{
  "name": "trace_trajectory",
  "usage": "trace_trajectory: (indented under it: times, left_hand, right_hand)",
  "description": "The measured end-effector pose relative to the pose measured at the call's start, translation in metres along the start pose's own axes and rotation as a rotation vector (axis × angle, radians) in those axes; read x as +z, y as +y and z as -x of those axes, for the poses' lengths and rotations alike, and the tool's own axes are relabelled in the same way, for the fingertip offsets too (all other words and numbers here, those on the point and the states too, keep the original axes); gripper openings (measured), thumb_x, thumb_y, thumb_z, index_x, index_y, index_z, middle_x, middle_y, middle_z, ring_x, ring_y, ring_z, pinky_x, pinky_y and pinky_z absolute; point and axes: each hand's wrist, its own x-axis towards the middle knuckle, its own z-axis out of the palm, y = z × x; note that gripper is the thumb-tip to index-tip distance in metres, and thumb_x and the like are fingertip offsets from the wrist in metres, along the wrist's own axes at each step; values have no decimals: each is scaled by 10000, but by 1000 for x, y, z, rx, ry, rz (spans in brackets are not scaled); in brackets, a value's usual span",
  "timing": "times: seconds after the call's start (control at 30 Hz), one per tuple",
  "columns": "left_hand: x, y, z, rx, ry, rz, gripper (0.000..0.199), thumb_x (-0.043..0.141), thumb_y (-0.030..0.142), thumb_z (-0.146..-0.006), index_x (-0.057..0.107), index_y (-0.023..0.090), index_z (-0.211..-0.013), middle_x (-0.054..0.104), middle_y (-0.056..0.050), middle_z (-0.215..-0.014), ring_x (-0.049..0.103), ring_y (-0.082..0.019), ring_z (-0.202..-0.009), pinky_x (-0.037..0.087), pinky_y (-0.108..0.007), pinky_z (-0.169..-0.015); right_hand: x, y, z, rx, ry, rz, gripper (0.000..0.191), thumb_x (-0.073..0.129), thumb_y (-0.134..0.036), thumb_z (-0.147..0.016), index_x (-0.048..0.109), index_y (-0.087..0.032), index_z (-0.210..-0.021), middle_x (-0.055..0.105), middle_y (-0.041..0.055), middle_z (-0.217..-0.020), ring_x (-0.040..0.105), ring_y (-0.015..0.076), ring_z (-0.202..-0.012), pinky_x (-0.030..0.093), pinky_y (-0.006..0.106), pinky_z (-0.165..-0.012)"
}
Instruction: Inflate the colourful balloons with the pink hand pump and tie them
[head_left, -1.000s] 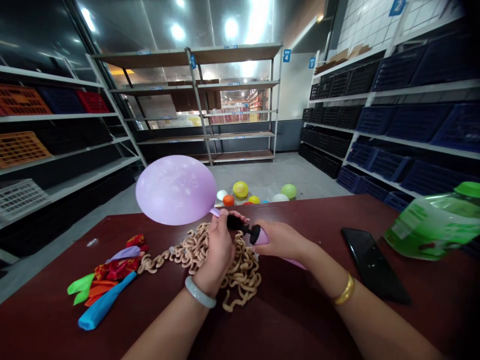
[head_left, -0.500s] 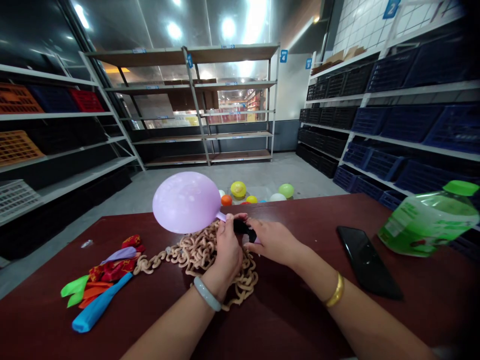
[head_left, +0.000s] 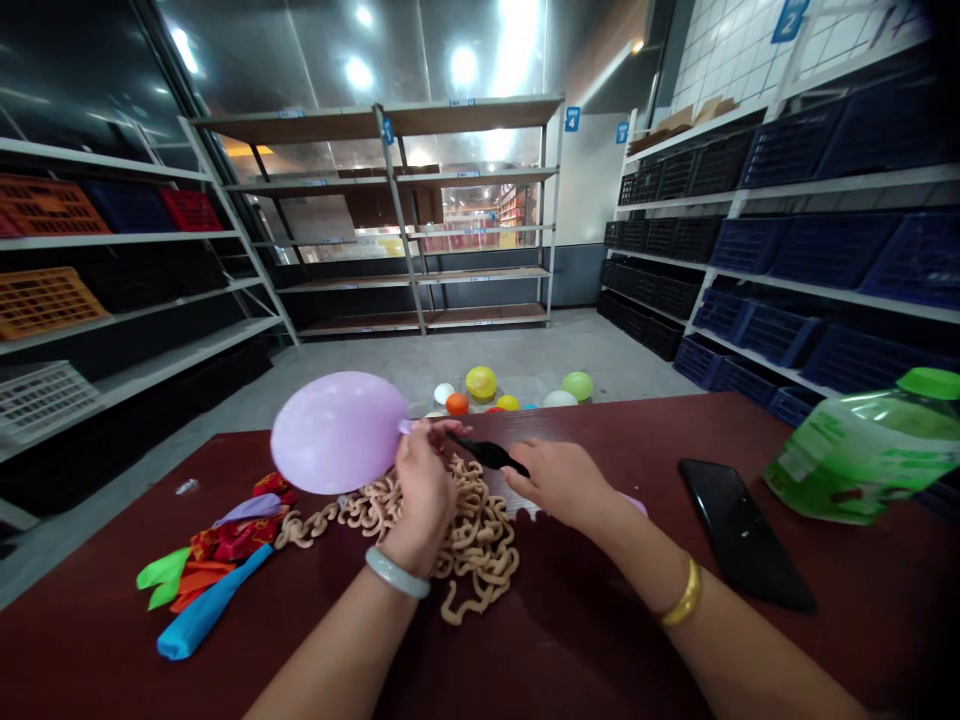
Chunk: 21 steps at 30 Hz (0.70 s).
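Observation:
My left hand (head_left: 427,485) is closed, pinching the neck of an inflated light purple balloon (head_left: 341,432) that points off to the left. In my right hand (head_left: 559,480), closed, is one end of a slim black thing (head_left: 487,453); its kind I cannot make out. Its other end reaches to the fingertips of my left hand. A pale purple piece (head_left: 636,505) shows partly behind my right wrist. Beneath both hands lies a heap of tan plastic chain (head_left: 480,550), running left toward a blue uninflated balloon (head_left: 214,605) and other limp balloons (head_left: 244,535).
A black phone (head_left: 742,535) and a green-capped bottle (head_left: 862,450) are on the dark red table (head_left: 600,630) at the right. Several inflated balloons, one yellow (head_left: 481,382), lie on the floor beyond. Shelves with crates (head_left: 832,245) line the sides.
My left hand and the purple balloon have moved left and slightly down, away from my right hand. The black thing now stretches longer between the hands. The view has shifted slightly.

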Motion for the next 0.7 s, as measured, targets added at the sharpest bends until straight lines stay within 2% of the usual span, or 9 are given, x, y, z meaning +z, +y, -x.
trace_trajectory:
  times: [0.1,0.2,0.3,0.43,0.5,0.57,0.7]
  left_hand:
    - [-19,6,-26,87,34,-88,211,580,384,-889,542,193,-809,647,-5,-667,634,-158,-654,527,-318,-742]
    - [-31,9,-39,103,-93,-326,238,577,353,-908,580,173,-751,670,-48,-701,613,-149,-654,481,-258,-670]
    - [-32,11,-36,101,-210,-406,265,614,350,-895,602,164,-706,660,-64,-694,579,-143,-624,427,-235,-587]
    - [-25,14,-24,73,-314,-400,281,631,361,-868,555,179,-667,545,-10,-600,456,-111,-524,336,-216,-482]
    - [-22,17,-17,8,-349,-347,280,616,346,-853,494,193,-653,467,21,-566,371,-95,-474,269,-207,-433]
    - [-18,22,-12,-115,-381,-247,270,594,323,-834,439,205,-646,399,40,-546,298,-85,-444,205,-199,-405]
    - [-12,35,-4,-358,-374,-57,297,587,275,-782,353,217,-608,259,64,-525,243,-76,-430,171,-184,-385]
  right_hand:
    - [3,9,-2,16,8,47,322,450,-438,-1007,675,-209,-1029,730,71,-978,697,231,-859,455,295,-668]
    - [10,17,-4,34,-4,105,325,466,-427,-997,693,-197,-1025,734,92,-965,704,248,-855,480,318,-681]
    - [20,21,-6,67,-52,145,328,486,-412,-984,718,-182,-1015,736,119,-976,706,273,-899,507,347,-719]
    - [27,24,-8,120,-115,172,345,514,-397,-967,751,-147,-977,719,169,-1029,707,297,-924,524,358,-725]
    - [27,25,-8,143,-129,166,354,511,-392,-971,750,-131,-973,714,190,-1038,710,301,-928,526,359,-737]
    - [26,26,-7,168,-123,140,353,516,-407,-973,733,-131,-1012,717,195,-1040,709,306,-940,527,370,-767]
    - [26,29,-5,176,-71,61,415,561,-498,-945,682,-173,-1173,712,181,-1125,672,332,-1036,524,409,-841]
